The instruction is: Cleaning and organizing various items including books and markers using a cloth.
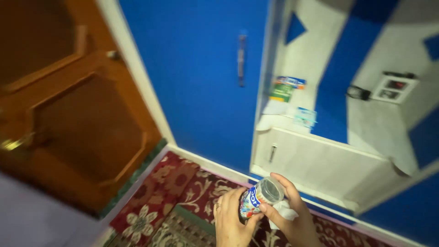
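Note:
My left hand (231, 219) wraps around the body of a small jar (256, 201) with a colourful printed label, low in the middle of the head view. The jar's clear round end (270, 190) points up and to the right. My right hand (292, 215) pinches that end with thumb and fingers and also holds a crumpled white tissue (283, 212) against its palm. A ring shows on a finger of my left hand.
A blue cupboard door (201, 77) with a vertical handle (241, 59) stands ahead. To its right a white shelf unit (320, 155) carries small packets (286, 89). A brown wooden door (68, 110) is at the left. A red patterned carpet (169, 196) covers the floor.

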